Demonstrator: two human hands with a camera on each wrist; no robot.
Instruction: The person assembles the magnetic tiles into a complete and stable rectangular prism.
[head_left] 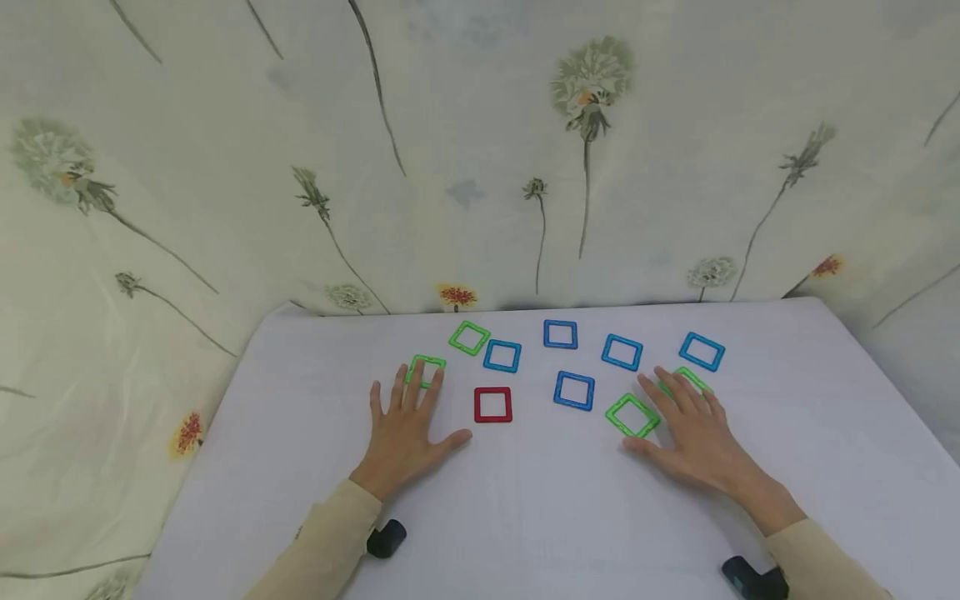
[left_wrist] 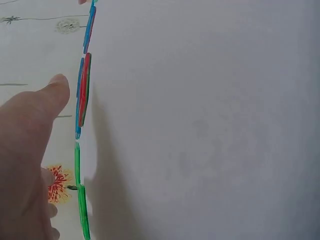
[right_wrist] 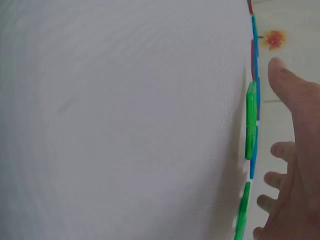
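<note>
In the head view my left hand [head_left: 403, 435] is spread palm-down, its fingertips overlapping a green square frame tile [head_left: 437, 362]. Just right of its thumb lies a red square frame tile [head_left: 492, 389]. My right hand [head_left: 693, 437] is also spread, with fingers over another green tile [head_left: 697, 379]; its thumb points at the near corner of a further green tile [head_left: 617, 403]. Fingers partly hide both overlapped tiles. The left wrist view shows the left thumb [left_wrist: 57, 92] extended beside tiles seen edge-on. Likewise, the right thumb [right_wrist: 285, 82] sticks out in the right wrist view.
Several blue frame tiles [head_left: 572, 406] and one green tile [head_left: 460, 343] lie flat between and beyond the hands. A white cloth [head_left: 525, 517] covers the table, whose back edge meets a flower-printed curtain [head_left: 465, 125]. Black devices [head_left: 386, 539] sit at both wrists.
</note>
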